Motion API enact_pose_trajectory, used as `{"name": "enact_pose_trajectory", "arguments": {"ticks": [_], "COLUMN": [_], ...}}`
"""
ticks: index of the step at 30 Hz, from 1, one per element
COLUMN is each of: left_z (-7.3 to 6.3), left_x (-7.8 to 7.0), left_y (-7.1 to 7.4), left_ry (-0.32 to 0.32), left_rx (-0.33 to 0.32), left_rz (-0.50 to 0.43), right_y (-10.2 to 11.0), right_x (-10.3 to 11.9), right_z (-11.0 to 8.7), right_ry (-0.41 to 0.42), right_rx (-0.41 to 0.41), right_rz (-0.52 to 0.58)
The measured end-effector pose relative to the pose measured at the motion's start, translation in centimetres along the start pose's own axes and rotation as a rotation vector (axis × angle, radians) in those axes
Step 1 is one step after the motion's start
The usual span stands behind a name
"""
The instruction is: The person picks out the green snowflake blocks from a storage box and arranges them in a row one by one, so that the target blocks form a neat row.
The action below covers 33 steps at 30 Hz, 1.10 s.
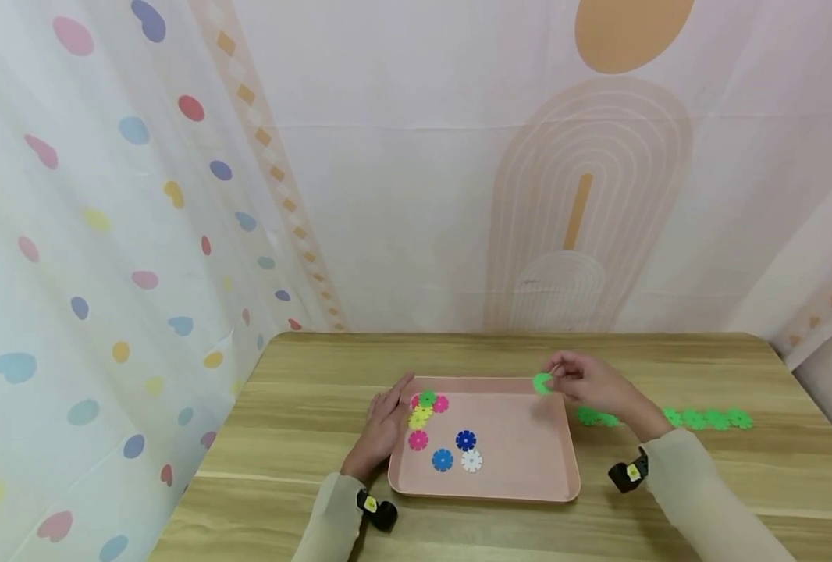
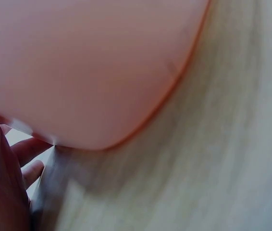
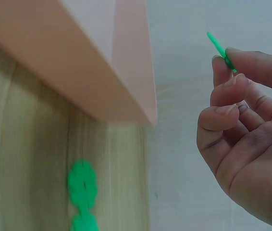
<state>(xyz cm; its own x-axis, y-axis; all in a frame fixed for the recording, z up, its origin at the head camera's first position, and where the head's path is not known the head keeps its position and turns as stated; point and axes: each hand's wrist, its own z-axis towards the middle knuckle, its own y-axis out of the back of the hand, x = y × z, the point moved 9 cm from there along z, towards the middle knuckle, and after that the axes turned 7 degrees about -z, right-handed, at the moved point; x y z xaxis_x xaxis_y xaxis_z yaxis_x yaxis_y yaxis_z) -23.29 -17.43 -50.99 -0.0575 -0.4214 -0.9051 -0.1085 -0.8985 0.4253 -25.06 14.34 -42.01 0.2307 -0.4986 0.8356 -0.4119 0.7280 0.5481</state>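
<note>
Between thumb and fingertips, my right hand [image 1: 592, 384] pinches a green notched plastic disc [image 1: 542, 383] above the tray's far right corner. The right wrist view shows this green disc [image 3: 221, 51] edge-on. My left hand [image 1: 382, 425] rests along the left side of the pink tray [image 1: 521, 496], fingers extended. Inside the tray, near that hand, lie a green disc [image 1: 426, 399], pink discs [image 1: 418, 440] and yellow discs [image 1: 417, 420]. Closer to the middle are a dark blue disc [image 1: 466, 440], a light blue disc [image 1: 442, 460] and a white disc [image 1: 471, 460].
Right of the tray, a row of green discs [image 1: 718, 420] lies on the wooden table [image 1: 282, 437], partly hidden by my right wrist. The nearer green discs [image 3: 82, 185] appear close to the tray wall. A patterned curtain [image 1: 402, 234] hangs behind the table.
</note>
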Motion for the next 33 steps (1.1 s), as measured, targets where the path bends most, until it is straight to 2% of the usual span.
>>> {"name": "enact_pose_trajectory", "arguments": {"ticks": [6,12,19,22,29,33], "left_z": [-0.1,0.1,0.2,0.3,0.4,0.5], "left_x": [-0.1,-0.2,-0.1,-0.1,0.0,0.0], "left_y": [-0.1,0.1,0.3,0.3,0.0,0.0], "left_ry": [0.004,-0.016,-0.015,-0.018,-0.023,-0.026], "left_rx": [0.002,0.004,0.0,-0.001,0.003,0.0], "left_rz": [-0.004,0.0,0.012,0.009,0.013,0.018], "right_y": [2.8,5.3,8.2,9.4,12.1,13.5], "right_x": [-1.4,-3.4,-5.4,-6.3,-9.9,-11.9], "right_z": [-2.0,-4.6,-7.5,-8.7,-11.6,-13.2], "right_ry": [-0.022,-0.065,-0.027,-0.036,-0.136,-0.171], "right_rx": [-0.039,-0.1,-0.196,-0.23,-0.295,-0.361], "right_rz": [0.022,-0.005,-0.044,-0.068,-0.095,-0.087]}}
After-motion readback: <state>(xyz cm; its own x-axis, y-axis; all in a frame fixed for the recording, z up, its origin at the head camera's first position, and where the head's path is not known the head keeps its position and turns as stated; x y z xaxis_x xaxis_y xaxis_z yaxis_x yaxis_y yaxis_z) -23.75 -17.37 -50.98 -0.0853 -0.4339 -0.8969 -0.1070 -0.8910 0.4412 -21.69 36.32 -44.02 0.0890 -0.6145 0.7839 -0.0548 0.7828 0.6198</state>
